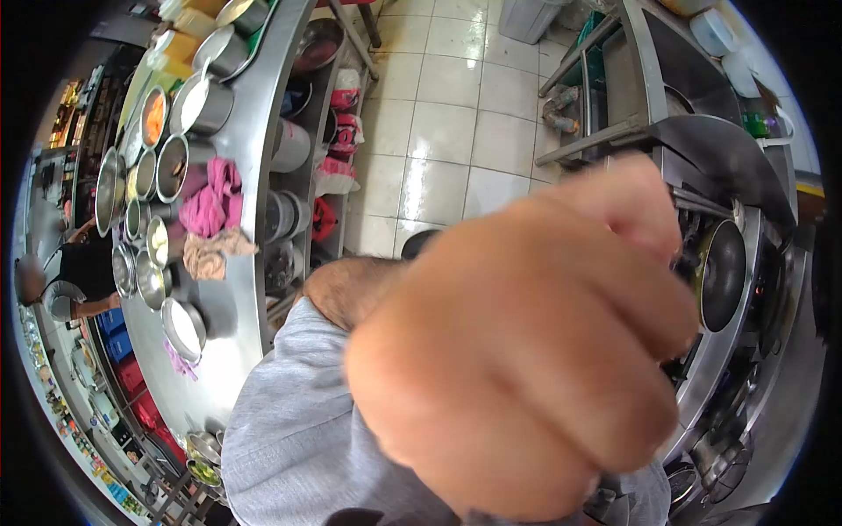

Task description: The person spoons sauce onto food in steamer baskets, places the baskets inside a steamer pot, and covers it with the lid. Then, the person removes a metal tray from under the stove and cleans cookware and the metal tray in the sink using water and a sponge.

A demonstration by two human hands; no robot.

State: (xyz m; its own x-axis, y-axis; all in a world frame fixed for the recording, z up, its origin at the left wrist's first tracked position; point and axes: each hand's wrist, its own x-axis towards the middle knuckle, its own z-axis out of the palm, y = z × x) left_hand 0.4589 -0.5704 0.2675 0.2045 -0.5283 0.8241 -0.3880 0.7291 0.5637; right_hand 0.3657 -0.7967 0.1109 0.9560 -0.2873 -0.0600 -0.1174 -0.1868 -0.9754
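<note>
My left hand point(526, 359) fills the middle of the head view, very close to the camera and a little blurred. Its fingers are curled in, with the back of the hand and the knuckles toward me. The palm side is hidden, so I cannot make out whether anything is in it. A hairy forearm point(346, 285) runs to it from a grey garment point(298, 412). My right hand does not show. Nothing else touches the left hand visibly; the counters lie well beyond it on both sides.
At left a steel counter point(224, 307) bears several metal bowls and pots, a pink cloth point(210, 200) and a beige cloth point(213, 252). Shelves beneath hold packets. A dark pan point(724, 276) sits on the right side. White floor tiles point(438, 131) run between. Another person point(79, 272) stands far left.
</note>
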